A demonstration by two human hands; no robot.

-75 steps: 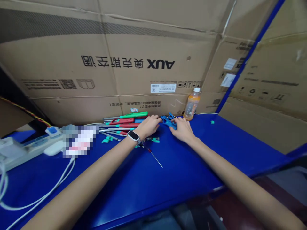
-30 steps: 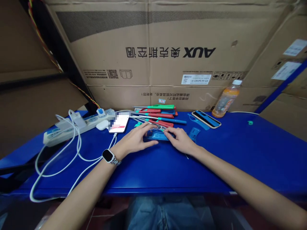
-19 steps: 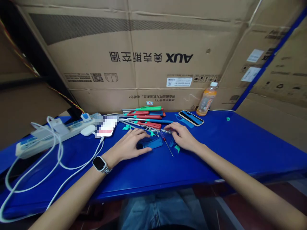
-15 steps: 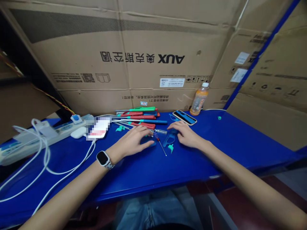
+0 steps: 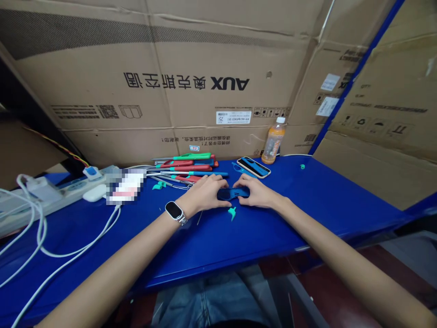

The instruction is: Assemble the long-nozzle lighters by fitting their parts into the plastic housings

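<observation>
Both of my hands meet over the blue tabletop (image 5: 280, 228) and grip a small blue plastic part (image 5: 232, 193) between them. My left hand (image 5: 206, 195), with a smartwatch (image 5: 174, 210) on its wrist, closes on the part's left end. My right hand (image 5: 256, 192) closes on its right end. A small teal plastic piece (image 5: 232, 212) lies on the table just in front of the hands. Behind the hands lies a pile of red, green and blue handled tools (image 5: 186, 167).
A phone in a blue case (image 5: 253, 166) and an orange drink bottle (image 5: 273, 141) stand behind my right hand. On the left are a second phone (image 5: 124, 186), a white earbud case (image 5: 94, 193), a power strip (image 5: 41, 197) and white cables (image 5: 68, 255). Cardboard boxes (image 5: 191, 82) wall the back.
Both hands have come together on the blue part, which the left hand was pressing flat before. The view has swung to the right.
</observation>
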